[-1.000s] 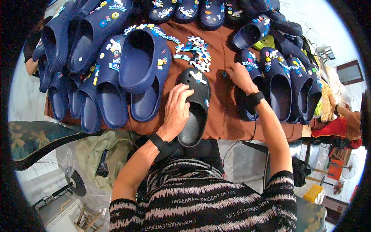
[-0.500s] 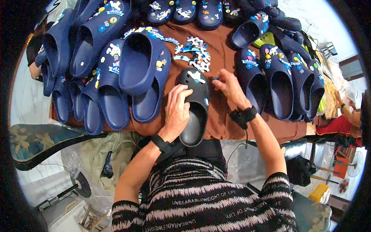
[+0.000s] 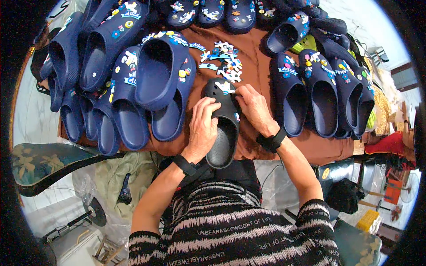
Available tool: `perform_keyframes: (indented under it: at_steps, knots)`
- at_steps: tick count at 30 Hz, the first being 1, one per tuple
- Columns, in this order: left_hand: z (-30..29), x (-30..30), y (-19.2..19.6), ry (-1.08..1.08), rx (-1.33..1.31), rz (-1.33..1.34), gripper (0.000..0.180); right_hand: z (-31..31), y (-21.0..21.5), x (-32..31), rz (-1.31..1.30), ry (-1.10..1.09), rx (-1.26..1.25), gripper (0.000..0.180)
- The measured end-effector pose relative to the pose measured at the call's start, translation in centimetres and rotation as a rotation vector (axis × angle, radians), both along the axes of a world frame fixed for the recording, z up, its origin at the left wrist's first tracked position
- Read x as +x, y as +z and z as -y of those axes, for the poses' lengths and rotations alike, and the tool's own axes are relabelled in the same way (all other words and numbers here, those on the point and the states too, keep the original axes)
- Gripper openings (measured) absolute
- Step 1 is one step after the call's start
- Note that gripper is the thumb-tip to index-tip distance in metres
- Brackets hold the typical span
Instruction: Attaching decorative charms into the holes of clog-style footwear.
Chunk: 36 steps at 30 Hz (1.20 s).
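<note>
A black clog (image 3: 223, 133) lies toe away from me at the near edge of the cloth-covered table, with small holes in its upper. On its toe sits a white cartoon-figure charm (image 3: 225, 88), and a smaller charm is on its right side. My left hand (image 3: 204, 126) is closed on the clog's left side, fingers curled over the upper. My right hand (image 3: 256, 106) is pinched against the right side of the toe, beside the white charm; the small blue piece in its fingertips is now mostly hidden. Just beyond the toe lies a pile of loose charms (image 3: 228, 62).
Navy clogs with charms stand close on the left (image 3: 128, 115) and right (image 3: 324, 104), and more line the far side. Brown cloth (image 3: 255, 48) covers the table. A padded stool (image 3: 49, 164) is at the left; another person's arm (image 3: 401, 133) shows far right.
My right hand has moved left from beside the clog to its toe, carrying the small blue piece against the upper. My left hand and the clog have stayed in place.
</note>
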<state>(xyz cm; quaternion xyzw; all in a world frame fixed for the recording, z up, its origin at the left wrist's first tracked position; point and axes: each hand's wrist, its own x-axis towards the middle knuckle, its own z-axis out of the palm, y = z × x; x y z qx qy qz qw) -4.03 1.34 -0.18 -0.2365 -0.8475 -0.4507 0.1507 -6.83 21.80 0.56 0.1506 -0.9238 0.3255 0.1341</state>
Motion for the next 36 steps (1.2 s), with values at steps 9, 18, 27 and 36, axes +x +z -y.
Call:
perform_keyframes:
  at_steps: [9, 18, 27, 36]
  knots:
    - [1.4, -0.4, 1.3, -0.151, 0.011, 0.008, 0.039, -0.3, -0.1, -0.4, 0.011, -0.036, -0.084, 0.014]
    - [0.3, -3.4, 0.7, -0.132, -0.048, 0.102, 0.046, 0.8, 0.4, -0.8, 0.028, -0.057, -0.069, 0.013]
    - [0.3, -3.8, 0.6, -0.164, -0.143, 0.062, 0.047, 0.1, -0.2, -1.4, -0.146, 0.024, 0.237, 0.009]
    - [0.2, -3.7, 0.1, -0.151, -0.186, 0.092, 0.044, 0.8, -0.2, -1.0, 0.037, -0.041, -0.168, 0.01]
